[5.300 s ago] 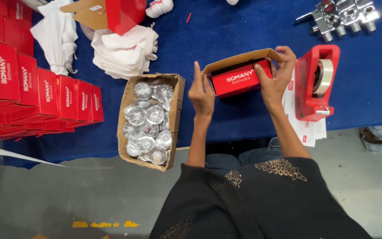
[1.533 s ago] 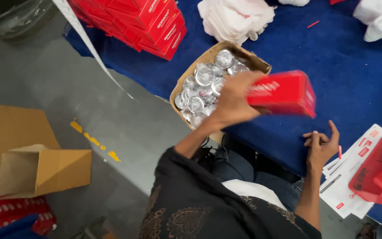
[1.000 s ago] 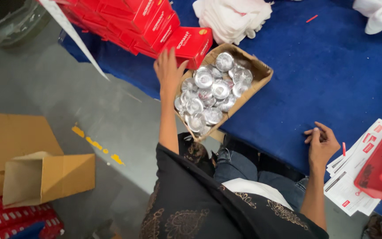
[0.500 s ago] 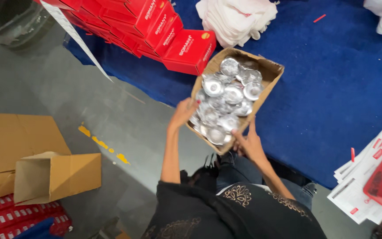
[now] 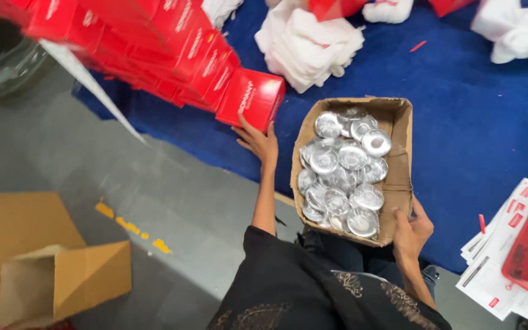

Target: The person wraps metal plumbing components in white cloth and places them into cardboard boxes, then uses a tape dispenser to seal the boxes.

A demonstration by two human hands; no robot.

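Red boxes [image 5: 154, 55] are glowing against that deep blue table cover [image 5: 478, 110], shiny silver discs [image 5: 343, 171] are filling a plain brown carton [image 5: 401, 153], white cloths [image 5: 310, 43] are piling up, black sleeve [image 5: 313, 293] is showing gold embroidery.

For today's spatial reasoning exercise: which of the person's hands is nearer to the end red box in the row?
Left. The left hand touches the end red box from below. The right hand grips the near corner of the cardboard box of silver pieces, well away.

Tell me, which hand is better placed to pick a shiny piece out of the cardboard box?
Probably the right hand: it grips the cardboard box beside the shiny pieces. The left hand is against the red box.
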